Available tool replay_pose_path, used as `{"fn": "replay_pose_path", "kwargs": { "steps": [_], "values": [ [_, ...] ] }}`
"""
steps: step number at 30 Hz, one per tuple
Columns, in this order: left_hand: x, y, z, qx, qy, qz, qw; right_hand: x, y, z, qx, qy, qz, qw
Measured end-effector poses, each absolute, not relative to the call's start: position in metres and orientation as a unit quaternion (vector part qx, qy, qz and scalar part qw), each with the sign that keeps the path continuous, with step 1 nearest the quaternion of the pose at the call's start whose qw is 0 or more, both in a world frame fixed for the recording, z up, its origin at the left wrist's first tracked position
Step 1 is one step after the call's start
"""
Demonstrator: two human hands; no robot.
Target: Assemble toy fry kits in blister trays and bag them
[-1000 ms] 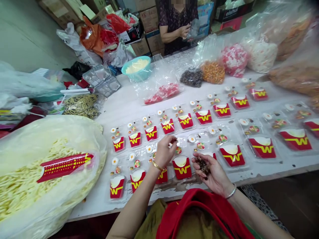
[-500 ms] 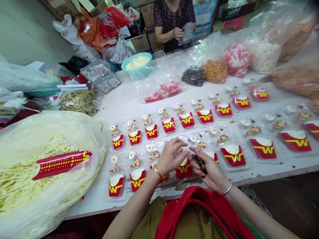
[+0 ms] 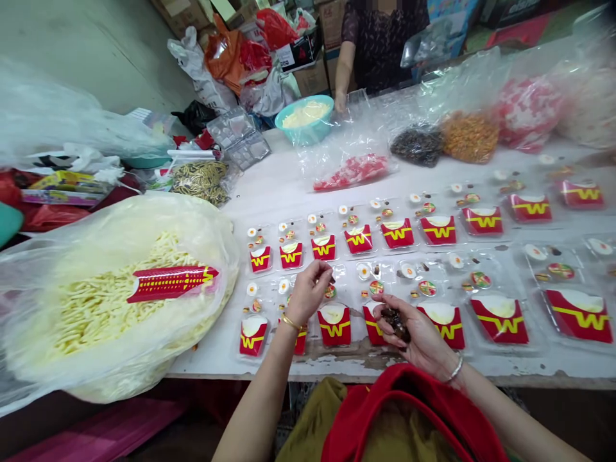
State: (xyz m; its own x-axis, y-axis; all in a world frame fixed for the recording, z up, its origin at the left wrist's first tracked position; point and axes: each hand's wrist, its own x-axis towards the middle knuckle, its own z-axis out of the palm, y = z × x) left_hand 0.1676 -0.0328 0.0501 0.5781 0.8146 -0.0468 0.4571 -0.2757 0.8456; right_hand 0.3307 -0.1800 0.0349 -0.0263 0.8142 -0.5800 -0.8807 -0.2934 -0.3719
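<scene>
My left hand is pinched over a clear blister tray, with a small dark brown piece at its fingertips. That tray carries a toy pizza and a red fries box with a yellow W. My right hand, palm up and curled, holds several small glossy dark brown pieces above the front row. Around both hands, trays in two rows hold a toy fried egg, a pizza, a burger and a red box. Some trays also have a dark brown piece beside the egg.
A large bag of pale yellow strips with a red fries scoop is at left. Bags of pink, dark and orange pieces line the back. Behind the turquoise bowl, a co-worker's hand reaches down.
My left hand has moved left, away from my right hand, and closed into a pinch over a tray. The view has shifted left. A co-worker's hand has lowered beside the bowl.
</scene>
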Motion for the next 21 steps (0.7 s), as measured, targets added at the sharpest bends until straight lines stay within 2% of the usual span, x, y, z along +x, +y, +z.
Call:
{"fn": "replay_pose_path", "kwargs": {
  "steps": [6,9,14,21],
  "values": [
    [0.175,0.003,0.022,0.868,0.444,0.048,0.214,0.326,-0.178,0.036,-0.360,0.022,0.732,0.578],
    [0.182,0.009,0.017,0.872,0.445,0.043,0.198,0.325,-0.177,0.041,-0.384,0.004,0.732,0.563],
    [0.165,0.006,0.021,0.887,0.396,0.138,0.194,0.324,-0.173,0.044,-0.385,-0.007,0.739,0.553],
    [0.155,-0.016,0.012,0.916,0.380,0.078,0.101,0.316,-0.164,0.040,-0.375,-0.035,0.754,0.538]
  ]
}}
